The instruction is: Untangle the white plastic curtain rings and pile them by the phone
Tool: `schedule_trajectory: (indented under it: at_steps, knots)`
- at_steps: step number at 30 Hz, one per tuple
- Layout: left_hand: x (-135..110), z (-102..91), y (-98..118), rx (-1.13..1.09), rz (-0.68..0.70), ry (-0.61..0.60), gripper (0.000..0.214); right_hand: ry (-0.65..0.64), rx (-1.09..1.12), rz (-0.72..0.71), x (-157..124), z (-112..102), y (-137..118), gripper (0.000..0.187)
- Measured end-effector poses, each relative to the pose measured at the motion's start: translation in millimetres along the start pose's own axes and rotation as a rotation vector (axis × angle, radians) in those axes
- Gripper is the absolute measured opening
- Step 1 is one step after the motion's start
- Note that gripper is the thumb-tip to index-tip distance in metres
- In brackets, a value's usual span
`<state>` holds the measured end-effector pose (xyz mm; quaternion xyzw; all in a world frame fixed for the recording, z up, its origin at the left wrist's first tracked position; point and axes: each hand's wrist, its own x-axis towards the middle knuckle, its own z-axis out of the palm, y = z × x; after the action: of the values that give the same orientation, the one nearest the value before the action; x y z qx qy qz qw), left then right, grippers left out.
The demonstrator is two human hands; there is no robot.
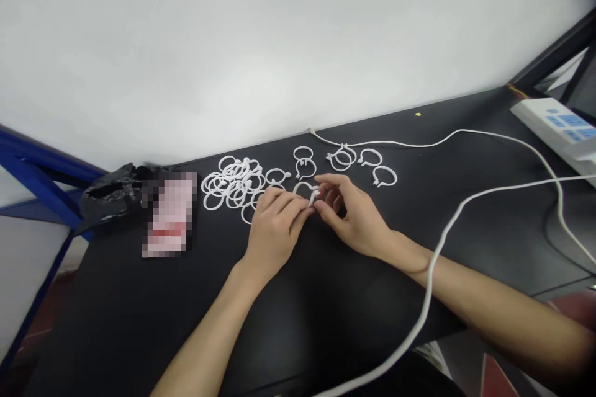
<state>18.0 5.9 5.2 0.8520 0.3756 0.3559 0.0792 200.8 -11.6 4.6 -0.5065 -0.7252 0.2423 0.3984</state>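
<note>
Over the black table, my left hand (274, 223) and my right hand (356, 214) meet at one white ring with a clip end (302, 187). The left fingers are closed on the ring's lower side. Right thumb and fingertips pinch at its clip end; the exact contact is partly hidden. To the left lies a pile of white rings (233, 183), partly covered by my left hand. Beyond my hands, several more rings lie apart, among them a ring with a split clip (385, 176) and a pair of overlapping rings (342, 158).
A white cable (395, 143) runs along the table's back, and a thicker one (442, 236) crosses over my right forearm. At left are a black plastic bag (112, 195) and a blurred pinkish object (172, 214). A white device with blue labels (563, 127) stands at right.
</note>
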Motion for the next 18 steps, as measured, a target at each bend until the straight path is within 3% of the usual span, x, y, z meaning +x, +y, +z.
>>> schedule_trajectory:
  at_steps: [5, 9, 18]
  knots:
    - [-1.6, 0.7, -1.9, 0.052, 0.049, -0.036, 0.012, -0.043, -0.018, -0.045, 3.0, -2.7, 0.7, 0.023]
    - [-1.8, 0.5, -2.3, 0.039, 0.045, -0.042, 0.011, -0.005, -0.028, -0.062, 3.3, -3.8, -0.5, 0.017]
    - [-2.3, 0.7, -2.6, 0.018, 0.040, -0.055, 0.011, -0.002, 0.006, -0.026, 4.1, -3.1, 0.0, 0.008]
